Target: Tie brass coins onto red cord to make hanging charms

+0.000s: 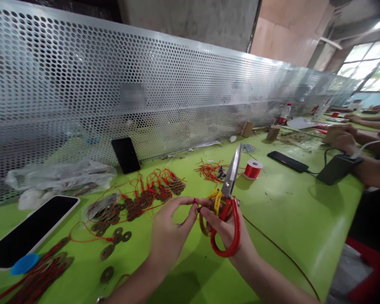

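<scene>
My left hand (168,228) pinches a knotted bit of red cord (195,201) between thumb and forefinger. Close against it, my right hand (244,241) has its thumb and fingertips at the same cord. Scissors (232,172) with one red and one yellow handle hang on that right hand, blades pointing up and away and nearly together. Whether the right fingertips also grip the cord is partly hidden. Left of my hands lie rows of old-style coins (142,202) tied with red cord, and several loose coins (107,274).
Beyond the scissors are a red thread spool (253,169) and cut red cords (209,170). Phones (34,230) lie on the green table (281,219); another leans on the perforated metal screen (177,80). A black power bank (338,169) and other people's hands (342,138) are at right.
</scene>
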A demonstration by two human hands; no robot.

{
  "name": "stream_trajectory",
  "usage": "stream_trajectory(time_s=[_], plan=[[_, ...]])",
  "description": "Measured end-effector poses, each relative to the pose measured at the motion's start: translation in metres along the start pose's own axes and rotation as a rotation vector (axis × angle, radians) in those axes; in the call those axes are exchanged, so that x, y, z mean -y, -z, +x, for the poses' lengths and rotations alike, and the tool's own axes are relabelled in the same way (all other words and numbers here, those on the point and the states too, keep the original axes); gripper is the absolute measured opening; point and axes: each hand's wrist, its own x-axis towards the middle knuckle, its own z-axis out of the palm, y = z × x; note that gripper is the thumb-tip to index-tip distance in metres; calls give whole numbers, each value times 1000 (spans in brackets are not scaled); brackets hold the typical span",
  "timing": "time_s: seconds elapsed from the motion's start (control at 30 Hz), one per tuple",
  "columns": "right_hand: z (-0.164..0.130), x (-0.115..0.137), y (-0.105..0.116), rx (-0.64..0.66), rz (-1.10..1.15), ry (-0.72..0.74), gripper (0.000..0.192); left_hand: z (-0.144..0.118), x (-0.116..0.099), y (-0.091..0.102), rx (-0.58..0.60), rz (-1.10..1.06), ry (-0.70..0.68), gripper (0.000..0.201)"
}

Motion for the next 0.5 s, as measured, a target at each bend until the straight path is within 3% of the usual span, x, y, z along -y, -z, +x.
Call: stream_trajectory(time_s=[0.23, 0.4, 0.5], plan=[[-5, 5, -2, 126, -56, -2, 51, 6, 2, -4, -49, -225, 214, 9], [-7, 8, 1, 155, -70, 46, 40, 9, -1, 1, -85, -228, 221, 5], [-9, 3, 7, 173, -63, -7, 38, 11, -3, 8, -102, -222, 189, 6]])
